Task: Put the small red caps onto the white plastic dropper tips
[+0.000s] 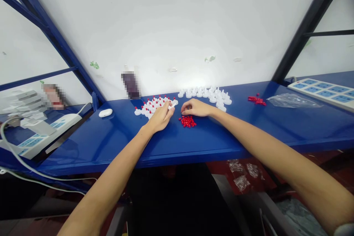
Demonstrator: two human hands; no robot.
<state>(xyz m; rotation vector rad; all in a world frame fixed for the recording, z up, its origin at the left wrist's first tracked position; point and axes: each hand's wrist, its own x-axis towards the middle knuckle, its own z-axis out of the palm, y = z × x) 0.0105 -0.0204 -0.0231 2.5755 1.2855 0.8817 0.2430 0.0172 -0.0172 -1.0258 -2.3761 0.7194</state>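
The fingers of the left hand (161, 117) are nearly closed, pinching a small white piece (172, 106) just beside the red-tipped pieces (145, 110). The fingers of the right hand (197, 108) are curled close together at the far edge of a loose heap of red caps (188, 121); whether they have hold of a cap, I cannot tell.

The likeliest trouble is a slip: the white piece is small and looks smooth, so a light or off-centre pinch could let it turn or drop. A clumsy dip of the right fingertips could scatter the caps, since nothing walls them in and the surface (193, 142) looks slick. The left knuckles are near enough to the red-tipped pieces that a sideways sweep could topple some. The right wrist could likewise nudge the bare white pieces (220, 101) behind it.

The held piece is white, its outline partly hidden by the fingers. Those standing around look pale and slightly translucent, with broad round bases and narrow upright spouts. The caps are bright red and tiny. Farther right lie a smaller red pile (257, 100) and a clear plastic bag (291, 100).
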